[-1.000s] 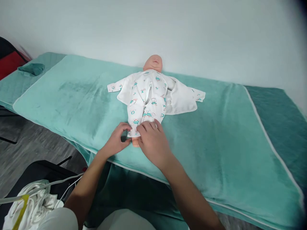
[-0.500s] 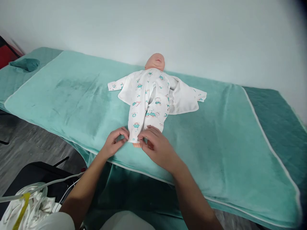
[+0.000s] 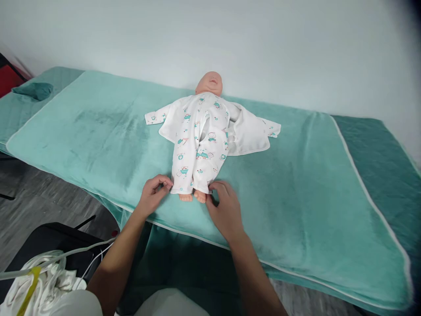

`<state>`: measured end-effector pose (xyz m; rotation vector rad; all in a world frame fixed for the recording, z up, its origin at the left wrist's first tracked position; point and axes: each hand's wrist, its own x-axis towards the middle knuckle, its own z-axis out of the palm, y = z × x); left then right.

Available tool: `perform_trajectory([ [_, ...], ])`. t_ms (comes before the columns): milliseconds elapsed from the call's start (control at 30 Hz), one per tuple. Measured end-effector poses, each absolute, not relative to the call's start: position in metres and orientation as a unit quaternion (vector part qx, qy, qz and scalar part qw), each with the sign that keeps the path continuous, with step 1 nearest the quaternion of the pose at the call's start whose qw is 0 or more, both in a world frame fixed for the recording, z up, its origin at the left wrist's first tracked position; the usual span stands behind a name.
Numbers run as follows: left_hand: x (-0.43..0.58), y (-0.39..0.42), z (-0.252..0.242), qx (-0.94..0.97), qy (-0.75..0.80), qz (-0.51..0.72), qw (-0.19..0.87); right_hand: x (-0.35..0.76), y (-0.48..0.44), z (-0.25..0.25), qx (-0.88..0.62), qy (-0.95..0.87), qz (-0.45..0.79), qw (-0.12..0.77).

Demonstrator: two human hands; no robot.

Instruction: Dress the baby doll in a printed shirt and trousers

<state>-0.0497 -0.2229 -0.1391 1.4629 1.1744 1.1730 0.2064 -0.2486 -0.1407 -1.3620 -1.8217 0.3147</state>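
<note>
A baby doll [image 3: 209, 83] lies on its back, head toward the wall, dressed in white printed trousers [image 3: 184, 153]. Under it a white jacket [image 3: 251, 136] is spread open, its sleeves stretched out to both sides. My left hand [image 3: 153, 194] pinches the hem of the trouser leg on the left. At the other leg's hem, my right hand [image 3: 226, 208] is closed, thumb and forefinger on the cuff's right edge. Both of the doll's feet [image 3: 199, 196] stick out below the hems.
A green padded sheet [image 3: 283, 188] with white piping covers the long bed, which stands against a white wall [image 3: 279, 48]. At lower left, white cloth [image 3: 49, 285] with a yellow strip lies on a black chair [image 3: 54, 235], with a pale cable [image 3: 79, 249] across it.
My right hand has moved from the left trouser leg to the right leg's hem. The right leg has come down straighter, and its foot now shows. My left hand stays at its cuff.
</note>
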Motion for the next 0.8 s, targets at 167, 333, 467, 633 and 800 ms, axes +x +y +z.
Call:
perform_trajectory([
  [167, -0.048, -0.222, -0.140, 0.583, 0.491, 0.476, 0.439, 0.208, -0.247, -0.128, -0.481, -0.713, 0.178, 0.478],
  [333, -0.048, -0.223, -0.141, 0.575, 0.498, 0.481, 0.435, 0.214, -0.261, -0.105, -0.429, -0.690, 0.219, 0.540],
  [467, -0.048, -0.224, -0.140, 0.568, 0.509, 0.478, 0.435, 0.215, -0.264, -0.096, -0.416, -0.712, 0.212, 0.525],
  [633, -0.049, -0.224, -0.142, 0.569, 0.505, 0.479, 0.438, 0.215, -0.260, -0.102, -0.392, -0.751, 0.226, 0.481],
  [800, -0.048, -0.223, -0.139, 0.583, 0.494, 0.473, 0.438, 0.219, -0.252, -0.103, -0.400, -0.724, 0.251, 0.503],
])
